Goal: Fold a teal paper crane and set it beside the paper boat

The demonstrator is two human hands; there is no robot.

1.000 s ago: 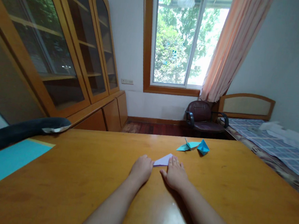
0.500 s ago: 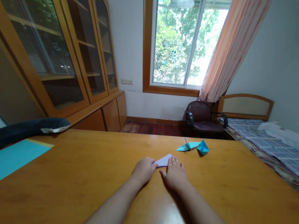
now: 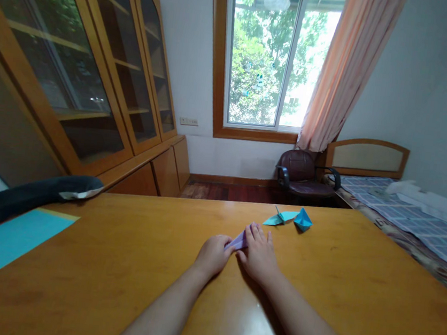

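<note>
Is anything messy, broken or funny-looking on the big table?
Nothing stands out. The left hand and right hand press a small purple folded paper on the wooden table. Two blue folded paper shapes sit neatly beyond them, and a blue sheet lies flat at the left edge.

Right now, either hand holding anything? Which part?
Both on the folded lilac paper: left hand pinches its near-left edge, right hand covers its right side on the table.

- Two folded blue paper figures (image 3: 289,217) lie just beyond the right hand's fingers (image 3: 258,235), possibly touching each other.
- Bare orange wooden tabletop (image 3: 355,290) spreads either side.
</note>
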